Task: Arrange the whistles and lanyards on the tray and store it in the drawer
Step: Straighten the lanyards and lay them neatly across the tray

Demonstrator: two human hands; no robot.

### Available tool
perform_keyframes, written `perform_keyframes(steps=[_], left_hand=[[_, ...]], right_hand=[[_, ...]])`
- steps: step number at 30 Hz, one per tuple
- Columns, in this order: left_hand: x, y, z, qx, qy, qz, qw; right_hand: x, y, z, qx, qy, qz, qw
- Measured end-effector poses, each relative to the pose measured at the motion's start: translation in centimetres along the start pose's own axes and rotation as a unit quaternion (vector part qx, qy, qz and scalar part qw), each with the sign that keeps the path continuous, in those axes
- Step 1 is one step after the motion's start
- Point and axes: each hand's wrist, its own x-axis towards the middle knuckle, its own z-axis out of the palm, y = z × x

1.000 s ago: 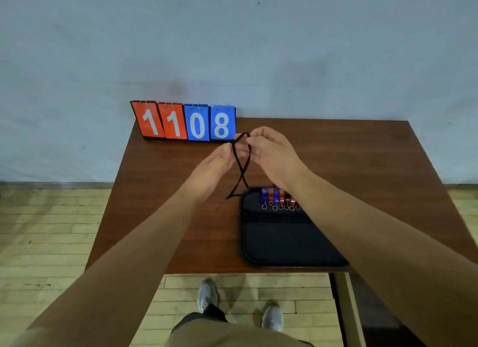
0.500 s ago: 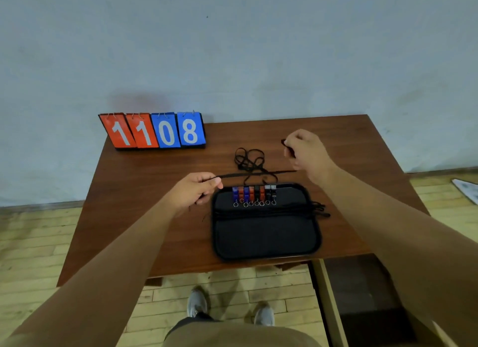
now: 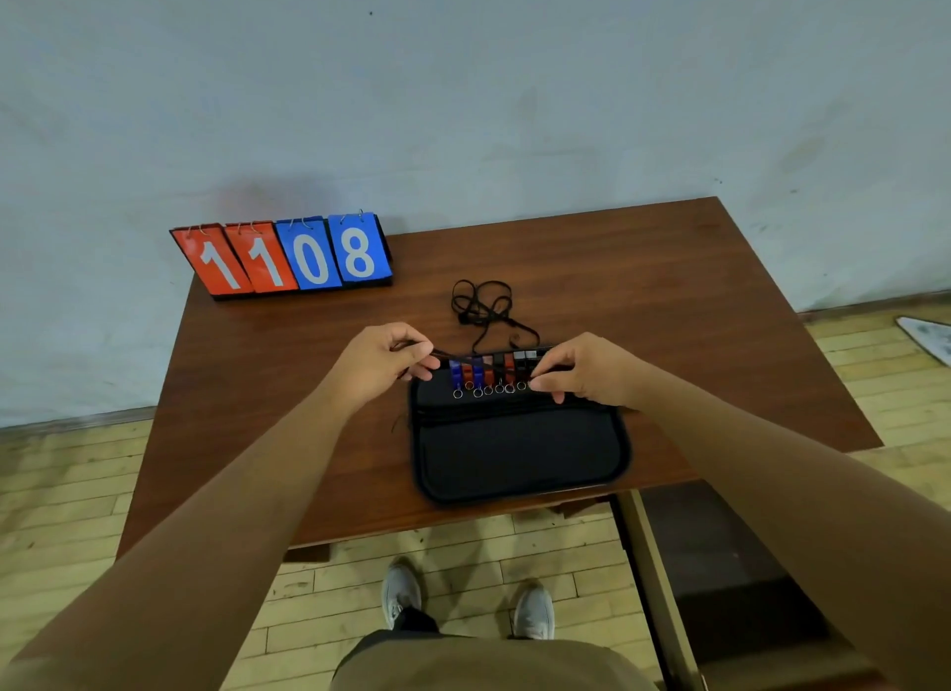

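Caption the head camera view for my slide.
Left hand and right hand hold a black lanyard across whistles on the tray.

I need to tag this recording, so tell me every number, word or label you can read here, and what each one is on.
"1": white digit on the first orange card of the flip scoreboard on the table's far left.
"1": second orange card.
"0": first blue card.
"8": second blue card.
Whistles and black tray: no print can be made out.
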Motion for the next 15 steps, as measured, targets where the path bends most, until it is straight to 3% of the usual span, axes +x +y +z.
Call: perform_keyframes(steps=[8,13,15], left_hand=[[-0.4,1.1,1.2,0.038,-0.004,0.038,0.999],[-1.0,2.7,1.7,-0.001,-0.102,0.071,0.992],[-1.0,3.2,2.0,-0.014,-0.143,0.085,0.986]], right_hand=[[0.1,2.5,0.5,-0.043,-0.026,0.002,0.999],[0.1,1.4,1.3,-0.029,-0.069,0.012,0.997],[0.4,0.3,2.1,0.053,-0.057,-0.005,0.997]])
